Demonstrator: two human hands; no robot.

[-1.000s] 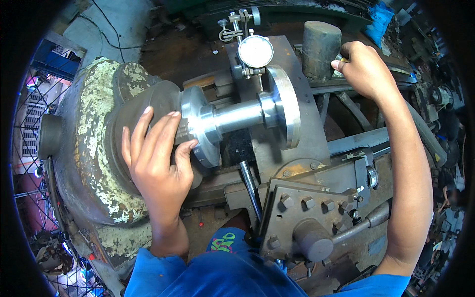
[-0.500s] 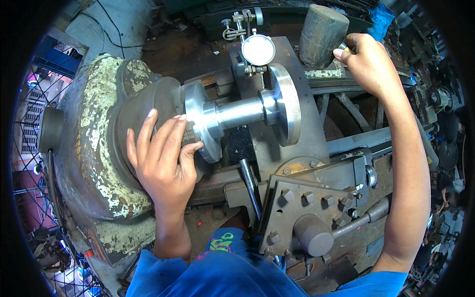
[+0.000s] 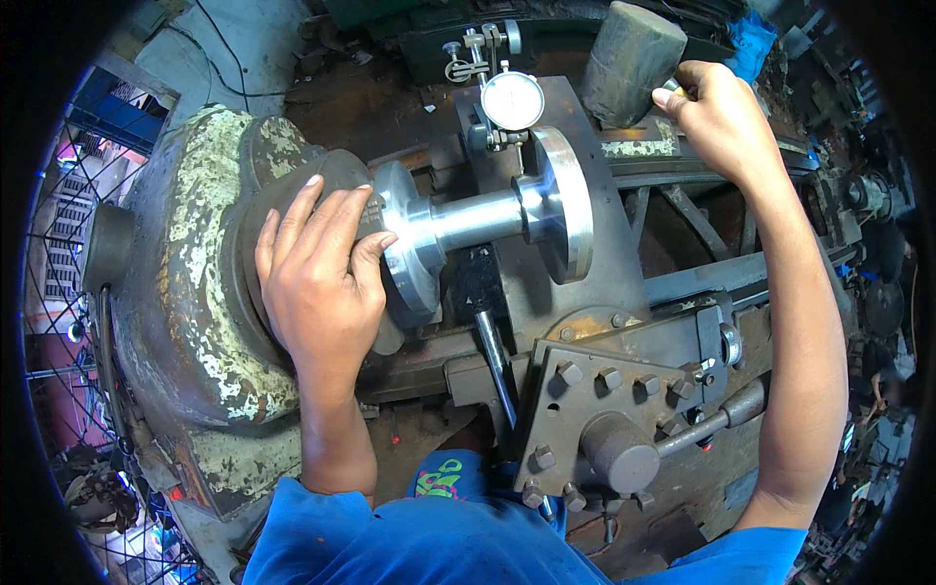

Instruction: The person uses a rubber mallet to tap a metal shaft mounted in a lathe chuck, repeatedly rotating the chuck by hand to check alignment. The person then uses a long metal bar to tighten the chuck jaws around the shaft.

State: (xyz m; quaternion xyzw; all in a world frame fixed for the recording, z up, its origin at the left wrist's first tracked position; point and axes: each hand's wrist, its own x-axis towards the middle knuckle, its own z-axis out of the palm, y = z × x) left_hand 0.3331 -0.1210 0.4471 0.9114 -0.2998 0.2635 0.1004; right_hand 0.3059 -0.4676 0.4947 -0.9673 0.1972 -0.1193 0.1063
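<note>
My left hand (image 3: 327,263) lies over the dark lathe chuck (image 3: 338,174), fingers stretched out along its curved side. Clamped in that chuck is a shiny metal shaft (image 3: 478,220) with a wide round flange at each end. My right hand (image 3: 723,122) grips the short handle of a mallet (image 3: 634,63) with a thick, dark cylindrical head, held to the right of the shaft and beyond it. A dial indicator (image 3: 513,100) on a jointed stand sits above the shaft's right part, its stem pointing down toward the collar beside the right flange.
A tool post (image 3: 585,429) with several square-headed bolts and a lever handle (image 3: 746,405) stands near my body. At left is the headstock (image 3: 185,292) with peeling pale paint. Ribbed lathe bed rails (image 3: 707,278) run off to the right; a blue bag (image 3: 751,49) lies far right.
My left hand has shifted up over the chuck, its fingers reaching farther around it. The mallet has risen slightly and tilted, still in my right hand.
</note>
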